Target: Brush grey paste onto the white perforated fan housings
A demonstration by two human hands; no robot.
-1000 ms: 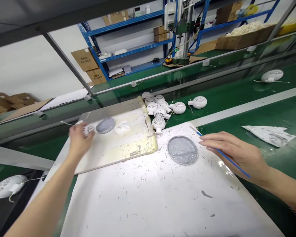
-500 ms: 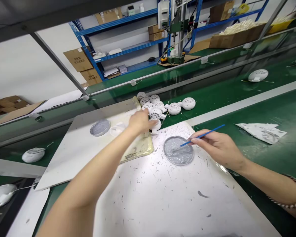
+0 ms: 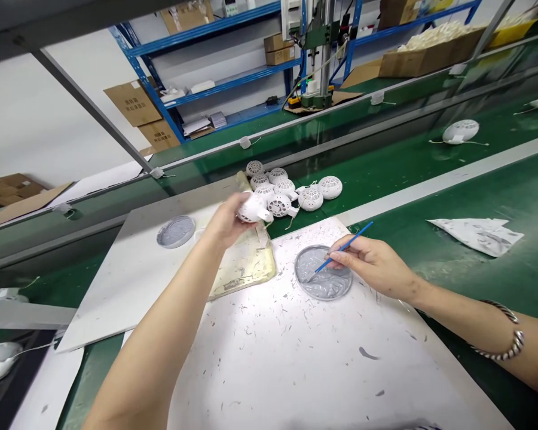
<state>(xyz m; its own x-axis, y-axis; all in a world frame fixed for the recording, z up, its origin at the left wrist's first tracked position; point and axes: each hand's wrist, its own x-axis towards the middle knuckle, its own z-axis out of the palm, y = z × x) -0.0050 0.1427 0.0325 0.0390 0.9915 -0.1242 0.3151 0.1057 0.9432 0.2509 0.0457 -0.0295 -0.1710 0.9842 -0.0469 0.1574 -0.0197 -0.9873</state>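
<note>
My left hand [image 3: 228, 222] is closed around a white round plastic housing [image 3: 254, 208], raised beside a cluster of similar white housings [image 3: 280, 205] with slotted, grille-like faces. Between the fingers of my right hand [image 3: 371, 263] is a thin blue brush [image 3: 347, 246], slanting down to the left. Its tip touches the grey paste in a shallow round dish [image 3: 323, 286] on the white board [image 3: 287, 358]. A second dish of grey paste [image 3: 176, 232] lies on the board to the left, partly beyond a yellowed pad [image 3: 251, 272].
A grey-smeared white sheet [image 3: 477, 235] lies on the green table at right. Another white housing [image 3: 461, 131] sits farther back on the green surface. Blue shelves [image 3: 224, 89] and a drill-press-like machine [image 3: 320, 60] stand behind. A metal rail [image 3: 197, 158] crosses the back.
My left hand has taken a housing from the front of the cluster and drawn it left. My right hand has moved left and lowered the brush tip into the grey paste.
</note>
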